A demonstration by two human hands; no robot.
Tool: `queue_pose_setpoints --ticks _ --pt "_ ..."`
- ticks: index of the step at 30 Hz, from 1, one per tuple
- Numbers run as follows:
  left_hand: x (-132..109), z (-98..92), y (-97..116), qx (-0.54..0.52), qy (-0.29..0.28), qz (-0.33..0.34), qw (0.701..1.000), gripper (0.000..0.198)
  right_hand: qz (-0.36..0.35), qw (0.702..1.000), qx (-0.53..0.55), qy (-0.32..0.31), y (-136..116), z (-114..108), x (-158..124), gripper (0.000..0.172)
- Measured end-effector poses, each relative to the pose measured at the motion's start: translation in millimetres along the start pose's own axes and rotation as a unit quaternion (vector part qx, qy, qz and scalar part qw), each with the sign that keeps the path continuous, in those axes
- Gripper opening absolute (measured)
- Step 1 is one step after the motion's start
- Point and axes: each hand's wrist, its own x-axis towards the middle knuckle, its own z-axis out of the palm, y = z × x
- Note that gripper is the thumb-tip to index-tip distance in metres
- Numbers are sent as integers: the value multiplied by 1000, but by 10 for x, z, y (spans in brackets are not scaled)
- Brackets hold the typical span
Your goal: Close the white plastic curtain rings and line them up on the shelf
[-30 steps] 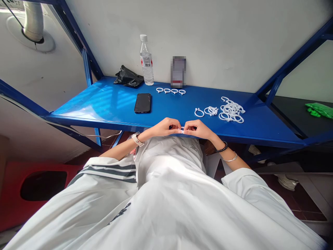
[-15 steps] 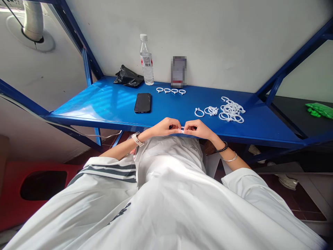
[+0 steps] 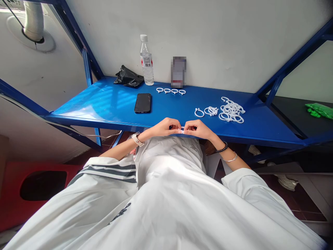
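At the front edge of the blue shelf [image 3: 117, 113], my left hand [image 3: 167, 127] and my right hand [image 3: 199, 129] meet fingertip to fingertip. Both are closed on one white plastic curtain ring [image 3: 182, 127], which is mostly hidden by the fingers. Just beyond my right hand lies an open curtain ring [image 3: 199, 112], with a small cluster of rings [image 3: 211, 110] beside it. Further right is a tangled pile of curtain rings [image 3: 231, 110]. Several closed rings [image 3: 171, 91] stand in a row near the wall.
A black phone [image 3: 143, 103] lies left of centre on the shelf. Behind it are a crumpled black plastic bag [image 3: 128, 76] and a water bottle [image 3: 147, 62]. A blurred-out upright device [image 3: 178, 72] leans on the wall. Blue frame bars [image 3: 293, 59] slope along both sides.
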Motion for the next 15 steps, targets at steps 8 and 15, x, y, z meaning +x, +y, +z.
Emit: queue_pose_setpoints --ticks 8,15 --pt "4 -4 12 -2 -2 0 1000 54 -3 1000 7 -4 -11 -5 4 50" --pt "3 1 17 -1 0 -5 1000 55 -6 1000 12 -9 -5 -15 5 51"
